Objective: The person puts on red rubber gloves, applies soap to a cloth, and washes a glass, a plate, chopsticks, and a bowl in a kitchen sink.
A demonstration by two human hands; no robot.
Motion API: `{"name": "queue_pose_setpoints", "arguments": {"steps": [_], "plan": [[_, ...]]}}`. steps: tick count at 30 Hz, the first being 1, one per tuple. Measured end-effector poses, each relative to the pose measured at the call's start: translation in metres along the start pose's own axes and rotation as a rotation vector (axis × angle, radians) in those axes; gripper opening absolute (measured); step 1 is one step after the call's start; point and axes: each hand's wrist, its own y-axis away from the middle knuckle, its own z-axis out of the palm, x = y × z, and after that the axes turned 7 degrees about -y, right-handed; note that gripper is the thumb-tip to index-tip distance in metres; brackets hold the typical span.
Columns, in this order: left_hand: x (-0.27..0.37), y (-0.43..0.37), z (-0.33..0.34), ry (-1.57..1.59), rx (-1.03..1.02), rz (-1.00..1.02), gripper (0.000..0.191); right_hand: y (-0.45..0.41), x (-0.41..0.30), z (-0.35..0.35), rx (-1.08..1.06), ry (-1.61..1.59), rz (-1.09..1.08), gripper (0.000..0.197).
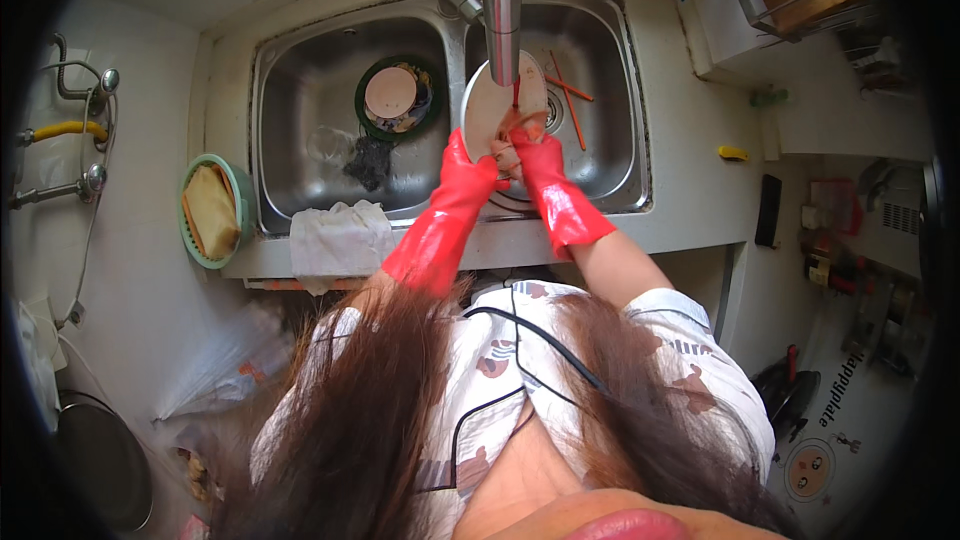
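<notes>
Both hands wear long red rubber gloves over the right basin (607, 150) of a stainless double sink. My left hand (466, 172) grips the near left rim of a white plate (487, 101), which is held tilted beneath the faucet (504, 37). Against the plate's near right part, my right hand (538, 154) presses a crumpled pinkish cloth (507, 156). Several orange chopsticks (576, 120) lie in that basin beside the drain. In the left basin, a pink bowl (391, 92) rests on stacked dishes in a dark green bowl (367, 120), near a dark mesh scrubber (369, 163) and a clear glass (328, 144).
A whitish cloth (341, 240) hangs over the sink's front edge. At left stands a green basket (182, 202) holding yellowish blocks. A yellow cutter (733, 154) and a black phone-like object (768, 210) lie on the right counter. A rack (787, 0) stands at upper right.
</notes>
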Motion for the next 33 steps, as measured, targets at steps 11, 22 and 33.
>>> {"name": "queue_pose_setpoints", "arguments": {"steps": [11,22,33], "plan": [[-0.009,-0.014,-0.012,-0.063,-0.063,-0.226,0.053,-0.002,0.027,0.006,0.089,0.269,0.159,0.047],[0.016,-0.015,0.015,0.062,-0.025,-0.16,0.041,-0.029,0.03,0.005,0.145,0.377,0.074,0.044],[0.001,-0.017,0.003,0.039,-0.072,-0.155,0.045,-0.067,0.063,-0.017,-0.049,0.414,-0.127,0.041]]}}
